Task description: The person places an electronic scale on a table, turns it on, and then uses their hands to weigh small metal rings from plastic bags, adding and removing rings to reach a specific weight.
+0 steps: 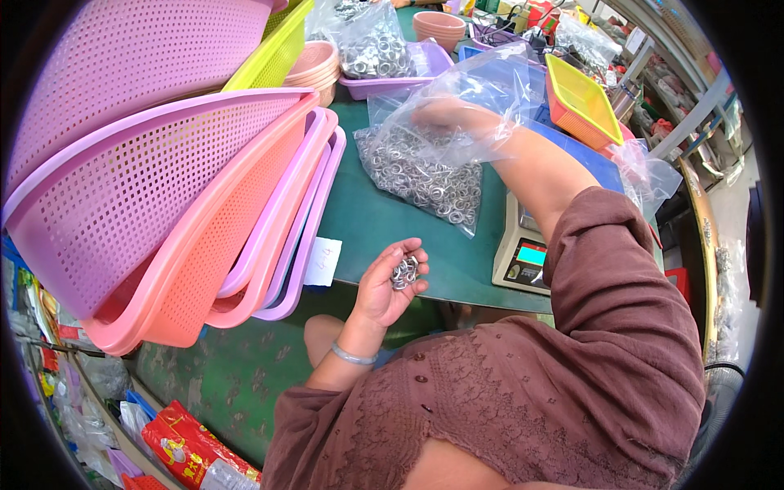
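Note:
My left hand [384,287] is cupped palm up near the table's front edge, its fingers curled round a small heap of shiny metal rings [404,273]. Ahead of it, a clear plastic bag [461,208] full of many similar silver rings lies on the green table [359,220]. My right hand [457,116] reaches into the mouth of this bag, over the rings. Crumpled clear film covers that hand, and its fingertips are hidden, so I cannot tell whether it grips anything. Beneath my right forearm stands a digital scale [523,253] with a lit display.
Stacked pink and purple perforated baskets [155,188] lean over the table's left side. Behind the bag sits a purple tray [425,73] with another bag of rings [376,53]. A yellow and orange basket [581,102] stands at the far right. A white paper tag [323,262] hangs by the baskets.

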Tool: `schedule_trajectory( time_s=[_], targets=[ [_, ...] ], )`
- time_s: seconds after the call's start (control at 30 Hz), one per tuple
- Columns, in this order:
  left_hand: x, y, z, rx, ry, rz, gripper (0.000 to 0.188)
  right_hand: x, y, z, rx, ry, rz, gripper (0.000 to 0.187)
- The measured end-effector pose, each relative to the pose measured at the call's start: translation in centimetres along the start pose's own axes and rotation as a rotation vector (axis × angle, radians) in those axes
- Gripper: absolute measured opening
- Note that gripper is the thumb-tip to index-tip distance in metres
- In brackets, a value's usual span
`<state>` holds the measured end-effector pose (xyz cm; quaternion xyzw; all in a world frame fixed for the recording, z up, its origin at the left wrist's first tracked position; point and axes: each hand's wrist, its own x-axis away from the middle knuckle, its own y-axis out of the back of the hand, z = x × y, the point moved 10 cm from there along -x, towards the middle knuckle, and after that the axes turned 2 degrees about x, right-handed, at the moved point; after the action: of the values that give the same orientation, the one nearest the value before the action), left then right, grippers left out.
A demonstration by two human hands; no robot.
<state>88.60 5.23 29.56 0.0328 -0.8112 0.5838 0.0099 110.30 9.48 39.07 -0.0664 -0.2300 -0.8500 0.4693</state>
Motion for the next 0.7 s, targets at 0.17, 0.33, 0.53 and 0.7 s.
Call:
schedule_trajectory(
  time_s=[0.17,0.33,0.53,0.7],
  targets=[
    [0.0,0.0,0.1,0.006,0.006,0.012,0.028,-5.3,1.3,0.2,0.849,0.222,-0.157,0.027],
    [0.0,0.1,0.0,-0.020,-0.003,-0.008,0.028,-7.5,1.0,-0.9,1.048,0.316,-0.159,0.024],
    [0.1,0.3,0.0,-0.013,-0.008,-0.022,0.028,-6.4,1.2,-0.5,1.086,0.201,-0.156,0.026],
    [-0.1,0.3,0.1,-0.027,-0.004,-0.026,0.028,-6.3,4.4,-1.7,0.792,0.072,-0.254,0.024]
  ],
)
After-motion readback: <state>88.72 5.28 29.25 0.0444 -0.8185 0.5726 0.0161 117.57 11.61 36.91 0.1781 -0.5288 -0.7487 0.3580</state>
